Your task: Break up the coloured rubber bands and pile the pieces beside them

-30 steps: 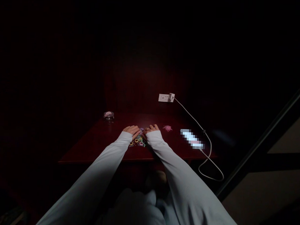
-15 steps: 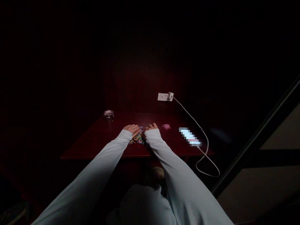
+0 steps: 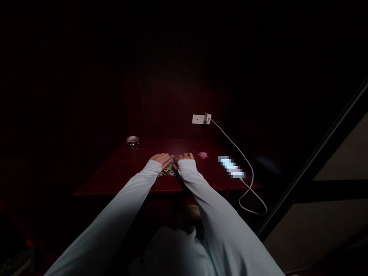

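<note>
A loose pile of small coloured loops that look like hair ties point(image 3: 170, 172), in yellow, purple, pink and green, lies on the dark red table point(image 3: 110, 175). Along the pile's left side rests my left hand point(image 3: 160, 157), its fingers stretched out over the edge of the loops. My right hand point(image 3: 185, 156) is at the right side, fingers bent and spread, with thumb and forefinger reaching to the loops. No held loop can be made out in either hand. A separate small heap of pink loops point(image 3: 203, 155) lies just right of my right hand.
A clear round container point(image 3: 132, 140) with something pale pink on top stands at the table's back left. On the right lies a lit phone point(image 3: 231, 167); its white cable point(image 3: 253, 172) runs to a charger in the wall socket point(image 3: 198, 119) and hangs past the table edge.
My right hand has moved slightly left, its thumb and forefinger now closer over the loops. The left hand stays nearly still. The view has shifted a little.
</note>
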`<state>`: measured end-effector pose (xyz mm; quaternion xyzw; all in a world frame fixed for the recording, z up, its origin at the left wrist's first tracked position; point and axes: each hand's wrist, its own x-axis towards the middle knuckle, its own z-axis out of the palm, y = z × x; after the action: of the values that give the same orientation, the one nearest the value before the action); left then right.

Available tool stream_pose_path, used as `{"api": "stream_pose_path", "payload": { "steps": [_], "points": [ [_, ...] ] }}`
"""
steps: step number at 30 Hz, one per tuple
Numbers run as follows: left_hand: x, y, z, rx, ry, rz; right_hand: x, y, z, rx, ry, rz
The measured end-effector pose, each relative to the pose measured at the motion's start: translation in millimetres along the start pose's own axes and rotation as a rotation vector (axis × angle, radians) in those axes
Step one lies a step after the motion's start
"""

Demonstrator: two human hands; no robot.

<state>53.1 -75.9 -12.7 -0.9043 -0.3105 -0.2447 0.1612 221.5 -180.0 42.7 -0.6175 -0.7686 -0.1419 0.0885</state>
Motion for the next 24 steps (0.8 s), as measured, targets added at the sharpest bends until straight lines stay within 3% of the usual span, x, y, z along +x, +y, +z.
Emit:
{"api": "stream_pose_path", "payload": {
  "steps": [11, 24],
  "points": [
    [0.1, -4.4, 3.3, 0.023, -0.007, -0.018, 17.7, 8.9, 9.3, 0.029, -0.003, -0.041],
    [-0.5, -6.7, 4.8, 0.006, -0.010, -0.022, 3.7, 25.5, 5.2, 0.033, -0.026, -0.056]
  ]
}}
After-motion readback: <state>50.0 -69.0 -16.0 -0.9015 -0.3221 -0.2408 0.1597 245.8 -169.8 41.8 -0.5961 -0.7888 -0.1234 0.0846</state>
